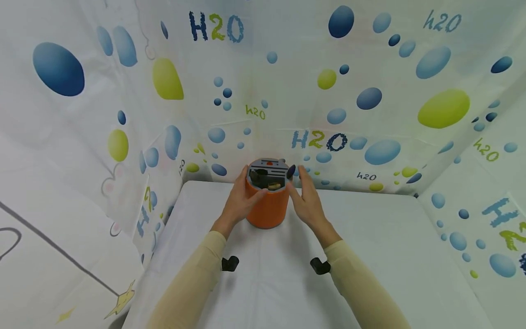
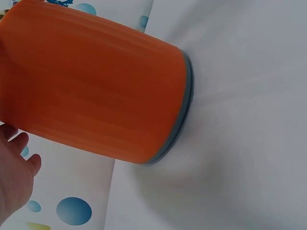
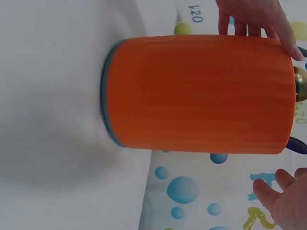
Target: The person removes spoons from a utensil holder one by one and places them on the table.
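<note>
An orange knife block (image 1: pixel 267 212) with a grey base and slotted grey top stands upright on the white table, seen in all views. Several handles stick up from it, among them a dark one (image 1: pixel 259 176), a gold one (image 1: pixel 274 186) and a dark purple one (image 1: pixel 291 171). My left hand (image 1: pixel 239 201) lies along its left side, thumb across the front near the rim and fingers nearly straight. To the right, my right hand (image 1: pixel 307 201) stands with fingers spread and bent slightly; a gap to the block shows in the right wrist view.
White cloth covers the table (image 1: pixel 370 237). A curtain (image 1: pixel 287 82) printed with blue and green drops and H2O lettering hangs directly behind the block, with more printed cloth at both sides. Black wrist mounts (image 1: pixel 230 263) protrude inward from my sleeves.
</note>
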The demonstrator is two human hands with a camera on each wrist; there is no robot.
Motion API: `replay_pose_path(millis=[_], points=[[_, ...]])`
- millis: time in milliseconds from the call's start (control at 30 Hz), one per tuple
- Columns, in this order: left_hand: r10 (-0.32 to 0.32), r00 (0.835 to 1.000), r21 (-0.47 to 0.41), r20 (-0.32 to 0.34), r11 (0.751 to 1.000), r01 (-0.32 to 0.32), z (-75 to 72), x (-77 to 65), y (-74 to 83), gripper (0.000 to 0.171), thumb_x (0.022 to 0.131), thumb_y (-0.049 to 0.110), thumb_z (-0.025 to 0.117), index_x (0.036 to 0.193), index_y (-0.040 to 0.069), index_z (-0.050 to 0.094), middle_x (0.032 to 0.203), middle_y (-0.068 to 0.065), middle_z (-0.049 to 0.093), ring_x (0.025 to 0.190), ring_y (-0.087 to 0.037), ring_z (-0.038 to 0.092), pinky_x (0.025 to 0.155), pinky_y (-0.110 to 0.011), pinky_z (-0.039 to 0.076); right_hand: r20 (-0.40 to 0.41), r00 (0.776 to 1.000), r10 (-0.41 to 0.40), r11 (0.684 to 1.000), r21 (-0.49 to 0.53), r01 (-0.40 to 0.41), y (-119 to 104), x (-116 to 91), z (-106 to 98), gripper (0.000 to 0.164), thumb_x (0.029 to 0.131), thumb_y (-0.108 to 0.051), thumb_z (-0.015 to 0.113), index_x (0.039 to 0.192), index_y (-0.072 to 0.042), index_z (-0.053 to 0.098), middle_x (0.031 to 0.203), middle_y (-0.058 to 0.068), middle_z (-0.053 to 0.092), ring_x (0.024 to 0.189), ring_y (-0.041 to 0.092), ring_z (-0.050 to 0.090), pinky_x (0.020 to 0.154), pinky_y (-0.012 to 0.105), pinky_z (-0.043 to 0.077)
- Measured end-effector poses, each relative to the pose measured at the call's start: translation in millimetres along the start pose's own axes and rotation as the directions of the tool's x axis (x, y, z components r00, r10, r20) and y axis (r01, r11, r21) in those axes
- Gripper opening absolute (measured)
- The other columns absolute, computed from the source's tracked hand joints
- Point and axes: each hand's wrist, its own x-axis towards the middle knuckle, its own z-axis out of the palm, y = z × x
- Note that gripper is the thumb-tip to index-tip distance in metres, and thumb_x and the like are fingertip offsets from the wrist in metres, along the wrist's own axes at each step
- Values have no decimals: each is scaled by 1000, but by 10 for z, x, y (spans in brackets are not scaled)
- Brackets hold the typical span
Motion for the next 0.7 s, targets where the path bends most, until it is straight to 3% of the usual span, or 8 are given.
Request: replay_pose_path(millis=[133, 367, 567, 700], points=[[-14, 1000, -33, 3, 999, 14, 17, 15, -26, 96, 94, 56, 72, 167, 31, 15, 166, 9, 36, 156, -20, 32, 126, -61, 25, -21, 999, 25, 1000, -3, -25, 6, 87, 22, 79, 108, -60, 39, 167, -13, 19, 175, 6, 17, 158, 31, 27, 128, 56, 25], [-74, 997, -6, 14, 997, 74, 3, 18, -47, 99, 94, 63, 68, 167, 38, 6, 173, 2, 24, 160, -25, 24, 128, -60, 22, -58, 998, 30, 999, 23, -29, 2, 198, 66, 76, 107, -59, 42, 164, -11, 28, 171, 9, 27, 149, 32, 39, 124, 56, 34], [-85, 996, 16, 29, 996, 85, -13, 24, -33, 98, 94, 62, 68, 166, 42, 6, 172, 2, 26, 159, -25, 26, 127, -61, 24, -86, 996, 21, 1000, 15, -20, -8, 253, 116, 72, 107, -58, 44, 161, -10, 34, 165, 11, 36, 140, 33, 45, 117, 56, 42], [-74, 997, 20, 33, 997, 74, -10, 24, -29, 97, 94, 61, 68, 167, 40, 6, 172, 2, 25, 159, -26, 26, 126, -62, 24, -103, 994, 24, 1000, -8, -25, -34, 274, 127, 73, 107, -58, 44, 161, -11, 35, 164, 13, 37, 143, 34, 43, 120, 56, 40]])
